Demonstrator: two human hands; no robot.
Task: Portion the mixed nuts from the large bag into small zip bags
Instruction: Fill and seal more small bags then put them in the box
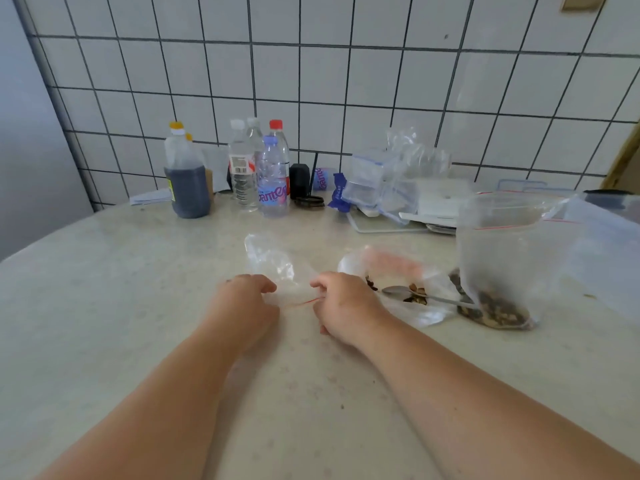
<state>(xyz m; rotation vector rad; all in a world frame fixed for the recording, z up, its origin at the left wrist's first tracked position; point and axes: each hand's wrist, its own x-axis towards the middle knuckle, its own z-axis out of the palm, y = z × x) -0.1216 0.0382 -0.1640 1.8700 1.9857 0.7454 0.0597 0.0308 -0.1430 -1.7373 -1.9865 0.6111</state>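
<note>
My left hand (247, 299) and right hand (341, 303) pinch the red zip edge of an empty small zip bag (277, 268) flat on the surface (138, 306). I should peel its mouth wide (gently); the large bag (502, 258) of nuts stands to my right.

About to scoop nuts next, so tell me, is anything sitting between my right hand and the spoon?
Nothing visible blocks it. The spoon lies on a small bag with nuts just right of the right hand, which pinches the empty zip bag together with the left hand.
</note>
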